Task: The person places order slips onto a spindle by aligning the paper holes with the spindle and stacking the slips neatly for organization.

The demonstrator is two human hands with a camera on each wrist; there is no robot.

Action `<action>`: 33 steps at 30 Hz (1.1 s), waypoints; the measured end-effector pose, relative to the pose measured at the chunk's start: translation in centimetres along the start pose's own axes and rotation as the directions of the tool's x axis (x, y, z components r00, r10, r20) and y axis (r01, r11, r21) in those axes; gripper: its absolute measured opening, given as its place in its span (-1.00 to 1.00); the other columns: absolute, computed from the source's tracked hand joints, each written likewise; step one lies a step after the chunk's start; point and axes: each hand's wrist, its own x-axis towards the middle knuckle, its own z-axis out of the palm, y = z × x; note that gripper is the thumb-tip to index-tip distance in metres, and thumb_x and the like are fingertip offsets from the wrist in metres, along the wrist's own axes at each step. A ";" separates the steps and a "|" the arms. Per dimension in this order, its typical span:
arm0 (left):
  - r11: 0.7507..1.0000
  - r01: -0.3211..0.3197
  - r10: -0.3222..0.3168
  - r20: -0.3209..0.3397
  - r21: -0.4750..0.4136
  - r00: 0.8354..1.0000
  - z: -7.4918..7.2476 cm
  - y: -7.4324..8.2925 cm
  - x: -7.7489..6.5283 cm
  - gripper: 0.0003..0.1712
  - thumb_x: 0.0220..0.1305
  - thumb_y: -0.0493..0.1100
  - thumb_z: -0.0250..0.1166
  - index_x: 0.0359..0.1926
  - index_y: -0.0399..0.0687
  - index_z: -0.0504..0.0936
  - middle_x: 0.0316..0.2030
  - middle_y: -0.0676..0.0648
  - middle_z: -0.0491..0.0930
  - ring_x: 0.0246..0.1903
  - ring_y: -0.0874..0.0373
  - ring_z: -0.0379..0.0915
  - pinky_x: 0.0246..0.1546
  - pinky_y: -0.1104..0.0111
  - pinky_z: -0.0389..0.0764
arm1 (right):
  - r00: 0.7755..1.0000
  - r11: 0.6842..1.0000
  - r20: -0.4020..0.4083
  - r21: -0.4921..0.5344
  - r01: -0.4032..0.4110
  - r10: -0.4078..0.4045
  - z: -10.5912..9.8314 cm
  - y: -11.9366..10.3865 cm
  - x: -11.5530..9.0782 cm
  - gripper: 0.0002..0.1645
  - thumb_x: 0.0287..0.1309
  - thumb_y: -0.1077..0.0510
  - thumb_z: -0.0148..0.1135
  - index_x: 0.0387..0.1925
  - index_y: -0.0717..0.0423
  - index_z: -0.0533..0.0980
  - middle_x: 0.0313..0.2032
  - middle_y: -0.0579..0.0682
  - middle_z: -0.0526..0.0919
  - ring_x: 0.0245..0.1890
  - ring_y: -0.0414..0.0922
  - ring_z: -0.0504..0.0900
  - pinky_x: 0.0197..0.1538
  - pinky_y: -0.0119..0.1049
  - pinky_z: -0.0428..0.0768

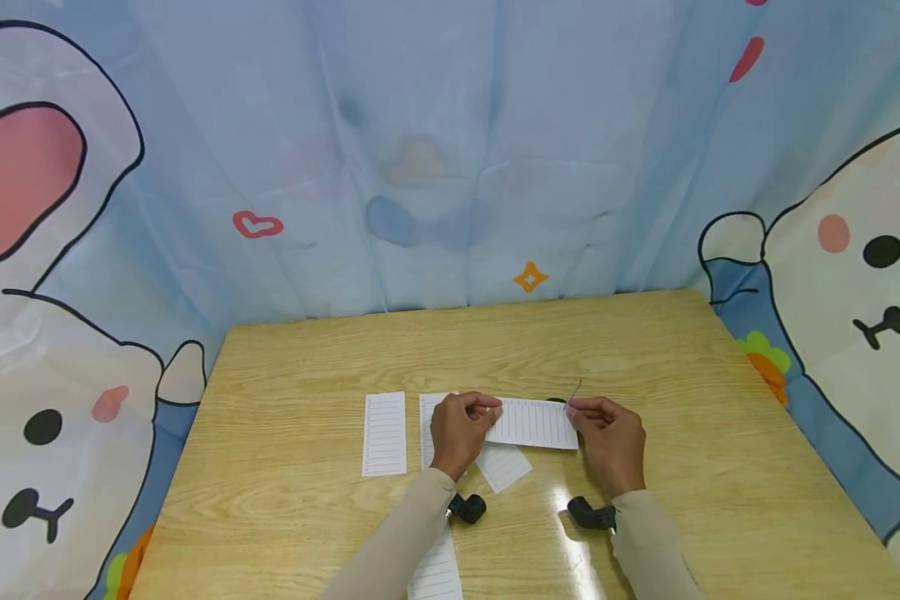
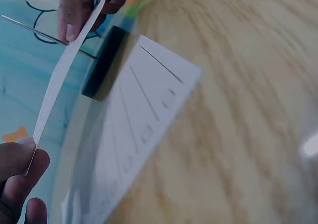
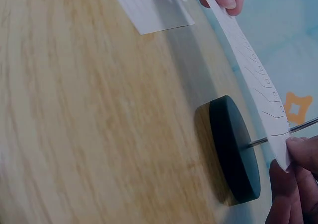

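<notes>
Tabletop [image 1: 270, 375], loose cards [image 1: 384, 433], held card [image 1: 534, 424] part-hiding black base [image 3: 233, 152]

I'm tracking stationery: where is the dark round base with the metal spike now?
In the right wrist view, the dark round base sits on the wooden table, right of centre, near the right hand, its metal spike through the lined card.

White lined checklist card [image 1: 536, 423], slightly bowed, ends pinched by left hand [image 1: 459, 431] and right hand [image 1: 611, 437]. Dark round-based paper spike [image 3: 232, 149] upright beside right hand, rod meeting card.
</notes>
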 end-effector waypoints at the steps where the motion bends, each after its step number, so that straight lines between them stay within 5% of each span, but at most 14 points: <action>1: 1.000 -0.007 0.007 -0.002 0.013 1.000 0.0 -0.1 0.0 -0.95 0.27 -0.05 0.57 -0.28 0.14 0.91 -0.50 0.15 0.72 -0.48 0.43 0.45 -0.36 0.47 0.48 | 1.000 1.000 0.000 -0.015 0.005 -0.005 0.0 0.0 0.0 -0.87 0.30 0.24 0.46 -0.14 0.19 0.78 -0.21 0.12 0.86 -0.38 -0.41 0.68 -0.30 -0.56 0.62; 21: 0.984 -0.058 0.059 -0.001 0.168 0.998 0.4 -0.8 0.1 -0.95 0.25 -0.03 0.57 -0.28 0.19 0.90 -0.47 0.16 0.70 -0.43 0.34 0.40 -0.42 0.45 0.38 | 1.000 0.986 0.018 -0.165 -0.016 0.020 0.5 0.5 0.1 -0.92 0.31 0.19 0.46 -0.19 0.06 0.79 -0.23 0.07 0.83 -0.34 -0.31 0.66 -0.29 -0.55 0.57; 33: 0.971 -0.054 0.050 0.025 0.232 0.998 0.4 -0.9 0.1 -0.96 0.23 -0.04 0.57 -0.30 0.18 0.90 -0.47 0.15 0.69 -0.41 0.31 0.37 -0.41 0.44 0.36 | 1.000 0.967 -0.003 -0.255 -0.016 0.016 0.8 0.3 0.3 -0.95 0.20 0.17 0.49 -0.28 0.04 0.78 -0.40 -0.01 0.76 -0.40 -0.21 0.61 -0.28 -0.43 0.48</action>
